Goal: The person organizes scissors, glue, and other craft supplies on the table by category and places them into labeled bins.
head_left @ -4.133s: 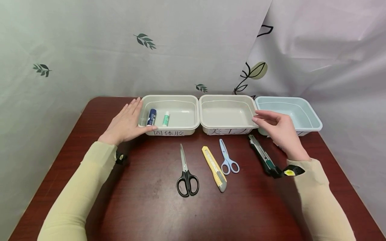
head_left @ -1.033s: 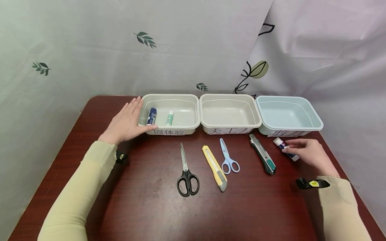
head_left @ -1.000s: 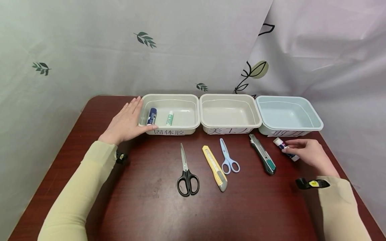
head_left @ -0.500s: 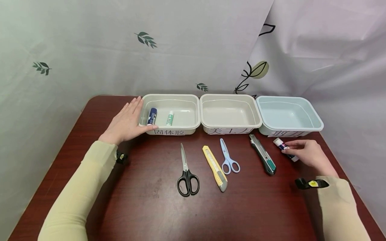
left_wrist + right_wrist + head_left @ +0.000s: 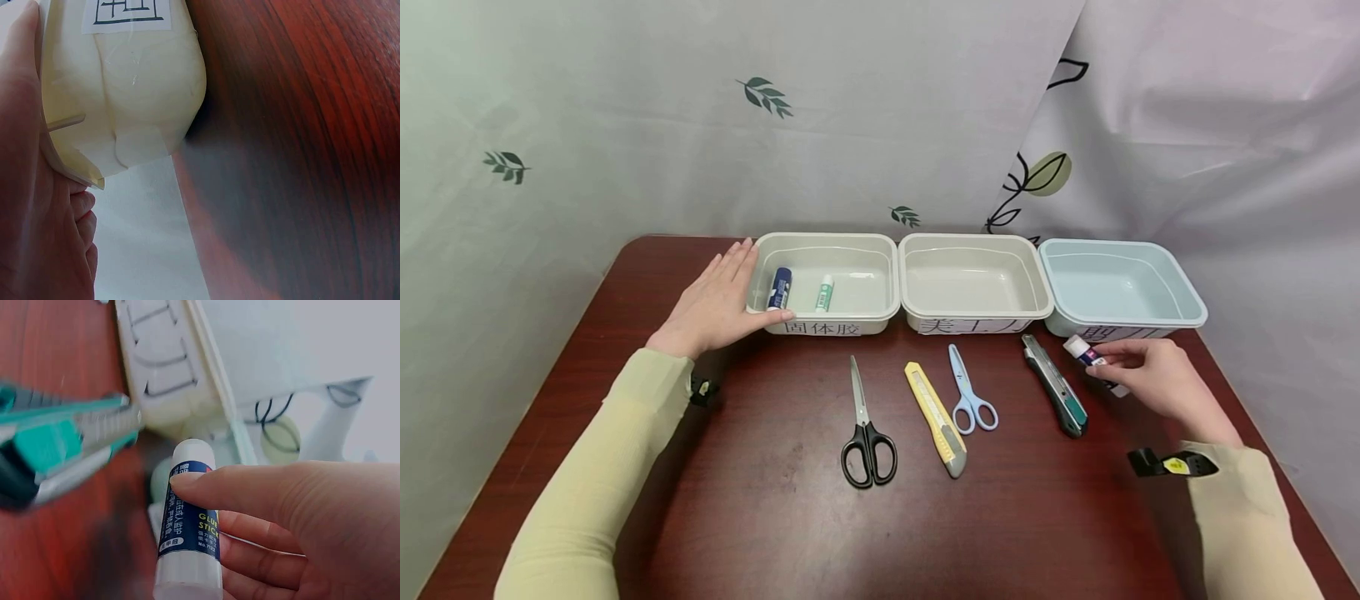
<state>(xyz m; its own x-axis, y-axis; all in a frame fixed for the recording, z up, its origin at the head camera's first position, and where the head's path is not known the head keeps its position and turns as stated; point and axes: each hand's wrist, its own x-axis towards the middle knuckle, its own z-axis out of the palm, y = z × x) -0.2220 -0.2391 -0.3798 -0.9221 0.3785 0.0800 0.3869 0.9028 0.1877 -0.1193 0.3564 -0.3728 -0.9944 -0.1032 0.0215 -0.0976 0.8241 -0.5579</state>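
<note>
My right hand [image 5: 1161, 379] pinches a glue stick [image 5: 187, 522] with a dark blue label and white ends, between thumb and fingers. In the head view that glue stick [image 5: 1084, 352] tilts just in front of the light blue bin [image 5: 1127, 323], right of the green-and-black utility knife [image 5: 1055, 386]. At the left bin [image 5: 865, 318], my left hand [image 5: 711, 304] rests on the left end with straight fingers, its thumb along the front rim. Inside that bin lie a blue glue stick [image 5: 780, 288] and a smaller green-and-white glue stick [image 5: 824, 293].
Between the other two stands a middle bin [image 5: 970, 287] with nothing in it; all three carry paper labels in front. Black-handled scissors [image 5: 867, 442], a yellow box cutter [image 5: 936, 421] and light blue scissors [image 5: 972, 400] lie on the dark red table [image 5: 760, 500].
My right hand went from the middle bin's right edge to the glue stick on the table. In the last half second it shifted that glue stick slightly left and raised its white end.
</note>
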